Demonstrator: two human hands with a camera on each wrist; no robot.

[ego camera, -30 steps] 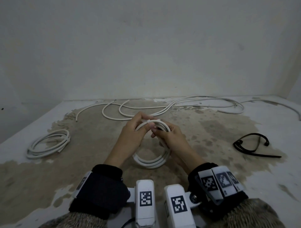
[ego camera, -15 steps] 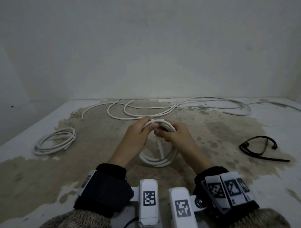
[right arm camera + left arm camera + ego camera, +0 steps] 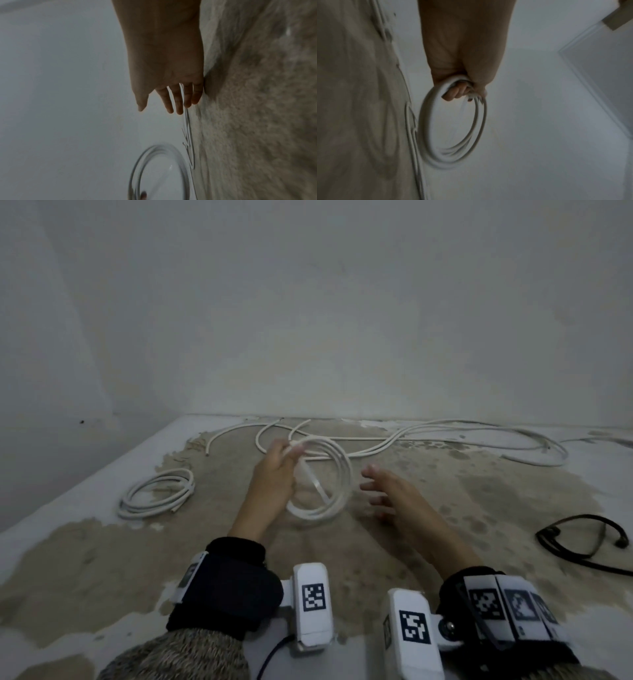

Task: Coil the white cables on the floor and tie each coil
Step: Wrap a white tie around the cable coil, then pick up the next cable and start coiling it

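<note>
Fingers point(image 3: 457, 93) of left hand point(image 3: 274, 477) curled round the top of a white coil point(image 3: 337, 474), gripping the bunched turns; rest of the coil hanging free below the fist, clear of the floor point(image 3: 102, 559). Thin pale tie strip point(image 3: 313, 482) trailing down across the inside of the ring, free end loose. Cannot tell from these blurred views whether that tie is pulled tight.

Risks, as a judgement: turns springing apart if the tie is slack and the fist loosens; loose strip end snagging on the long uncoiled cables point(image 3: 428, 436) lying beyond, along the wall; coil swinging, given the motion blur, and slipping from a one-handed hold. Dropped carelessly, could land across the finished coil point(image 3: 156, 493) lying well off to the left and tangle with it.

Left forearm reaching forward, wrist raised, knuckles up. Right hand point(image 3: 390, 494) apart from the coil, just to its right, fingers spread and fairly straight, holding nothing, palm roughly down and low over the floor. Black cord point(image 3: 582, 539) lying far right, untouched, well apart from both hands.
</note>
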